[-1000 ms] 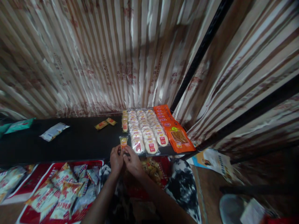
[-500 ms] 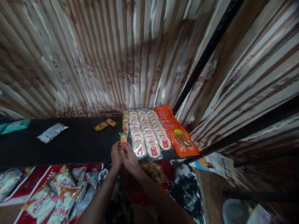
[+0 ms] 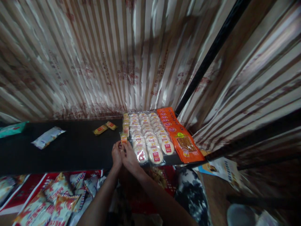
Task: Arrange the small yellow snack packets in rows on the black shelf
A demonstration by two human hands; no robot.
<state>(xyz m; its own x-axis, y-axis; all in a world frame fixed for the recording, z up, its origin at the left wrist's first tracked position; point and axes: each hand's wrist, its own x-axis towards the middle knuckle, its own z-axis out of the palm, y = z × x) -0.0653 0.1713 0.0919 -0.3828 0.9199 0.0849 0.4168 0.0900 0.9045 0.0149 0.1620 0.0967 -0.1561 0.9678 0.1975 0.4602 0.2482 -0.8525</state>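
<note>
Left hand (image 3: 117, 155) and right hand (image 3: 129, 158) gripping one small yellow packet (image 3: 123, 137)

A black shelf (image 3: 70, 153) is stretching beneath and left of the hands. Orange bags (image 3: 189, 150) are overlapping farther right, round crackers (image 3: 145, 135) lying just beside the right hand. Straight ahead, a row of yellow packets (image 3: 126, 121) is running away, the gripped one seeming to meet its near end. A sideways nudge from the right hand could be skewing the crackers; pushing forward too hard could be buckling the row.
</note>
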